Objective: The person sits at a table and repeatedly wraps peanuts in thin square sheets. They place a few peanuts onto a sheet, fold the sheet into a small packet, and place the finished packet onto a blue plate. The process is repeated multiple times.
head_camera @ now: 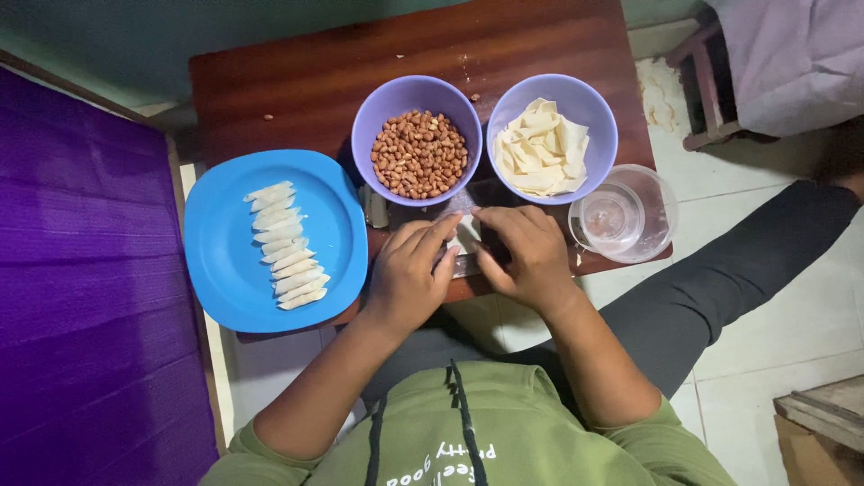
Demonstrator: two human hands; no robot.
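Both hands, left (409, 270) & right (526, 256), pinching a small pastry wrapper (467, 236) on the counter (306, 81), peanut bowl (417, 139) right behind.

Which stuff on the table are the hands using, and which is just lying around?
In use:
left hand and right hand, pinching a wrapper piece
peanut bowl
wrapper bowl
blue plate of finished rolls
clear water bowl

Lying about:
purple cloth
stool
wooden box

One head-worn camera looks steeply down, close over the small wooden table (297, 72).
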